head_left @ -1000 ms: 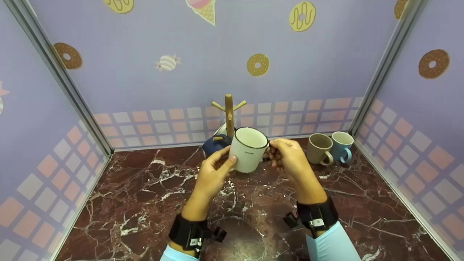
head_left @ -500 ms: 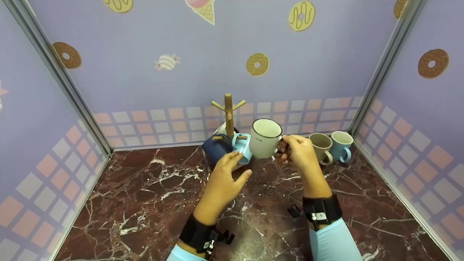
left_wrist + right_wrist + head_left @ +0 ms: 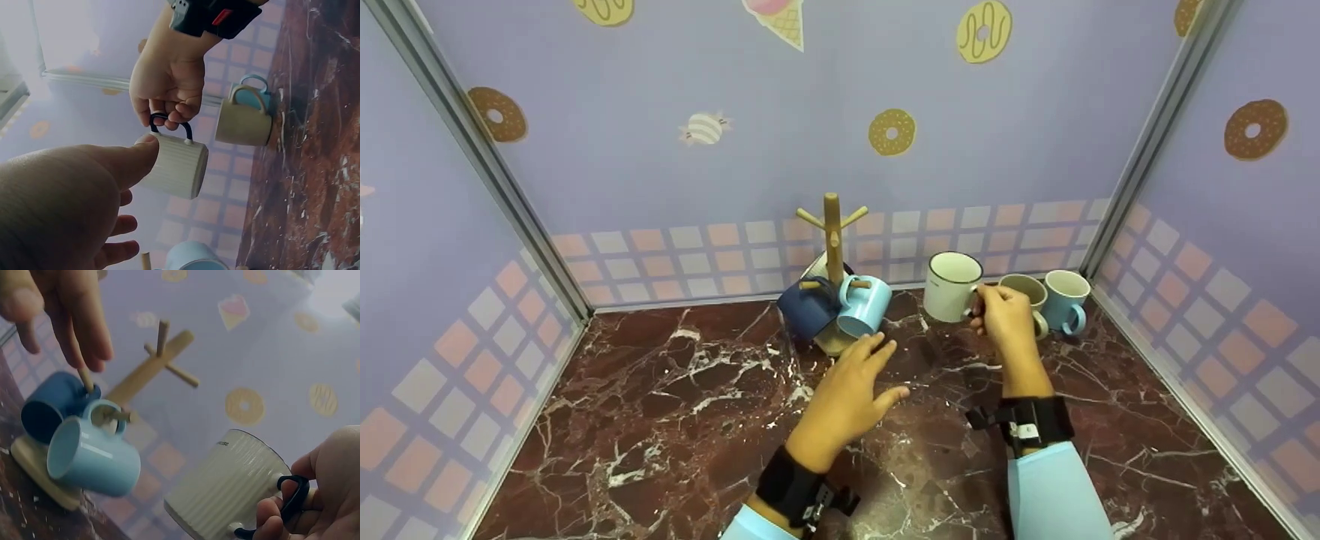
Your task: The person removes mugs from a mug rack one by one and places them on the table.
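Observation:
A ribbed white mug [image 3: 949,289] with a dark rim is held upright by my right hand [image 3: 1009,321], which pinches its dark handle [image 3: 298,498]. In the right wrist view the mug tilts with the camera. My left hand [image 3: 851,386] holds nothing; its fingers are spread just in front of the wooden mug tree [image 3: 832,232]. From the tree's lower pegs hang a light blue mug [image 3: 867,306] and a navy mug [image 3: 808,309], mouths downward. Part of another white mug [image 3: 817,265] shows behind them, mostly hidden.
A taupe mug [image 3: 1027,289] and a blue mug [image 3: 1066,300] with white inside stand upright at the back right, the taupe one partly behind my right hand. Patterned walls enclose the dark marbled tabletop [image 3: 675,420] at the back and sides. The tree's upper pegs [image 3: 855,217] are bare.
The white mug has gone right, away from the tree, in my right hand. My left hand has let go of it and drawn back, bringing the hanging light blue mug into view.

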Available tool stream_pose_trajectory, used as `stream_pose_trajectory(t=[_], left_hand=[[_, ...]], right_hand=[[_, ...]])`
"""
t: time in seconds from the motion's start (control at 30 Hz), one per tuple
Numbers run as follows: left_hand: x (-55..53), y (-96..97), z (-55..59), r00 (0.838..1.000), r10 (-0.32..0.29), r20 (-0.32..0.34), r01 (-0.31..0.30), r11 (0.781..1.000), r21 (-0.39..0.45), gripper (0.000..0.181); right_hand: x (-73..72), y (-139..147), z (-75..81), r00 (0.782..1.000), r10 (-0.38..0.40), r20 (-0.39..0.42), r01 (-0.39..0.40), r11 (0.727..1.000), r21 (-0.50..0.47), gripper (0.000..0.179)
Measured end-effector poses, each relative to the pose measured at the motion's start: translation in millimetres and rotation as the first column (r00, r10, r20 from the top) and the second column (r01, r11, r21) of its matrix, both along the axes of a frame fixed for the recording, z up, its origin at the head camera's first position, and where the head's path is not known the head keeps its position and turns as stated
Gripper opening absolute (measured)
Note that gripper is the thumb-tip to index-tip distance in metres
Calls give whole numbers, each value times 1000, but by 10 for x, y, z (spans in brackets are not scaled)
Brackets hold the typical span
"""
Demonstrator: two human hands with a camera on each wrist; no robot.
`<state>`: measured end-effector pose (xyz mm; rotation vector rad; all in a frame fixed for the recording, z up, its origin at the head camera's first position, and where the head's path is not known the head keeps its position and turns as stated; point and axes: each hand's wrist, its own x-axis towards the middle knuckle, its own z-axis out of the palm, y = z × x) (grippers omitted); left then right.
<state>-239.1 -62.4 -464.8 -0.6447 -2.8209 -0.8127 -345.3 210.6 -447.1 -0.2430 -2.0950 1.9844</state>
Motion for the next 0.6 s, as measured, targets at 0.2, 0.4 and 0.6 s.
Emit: stream_pose_trajectory(t=[0.2, 0.4, 0.6], left_hand=[[2, 62, -70, 1000, -1, 30, 3, 999, -41, 80], [-3, 88, -123, 1000, -7, 27, 9, 997, -79, 79], [-17, 101, -165, 1000, -18, 22, 20, 996, -89, 79]], right_hand=[[-131, 96, -214, 996, -40, 80, 45, 997, -62, 40], [-222, 96, -404, 993, -40, 114, 47, 997, -58, 38], [-278, 64, -536, 994, -33, 105, 41, 997, -70, 37]])
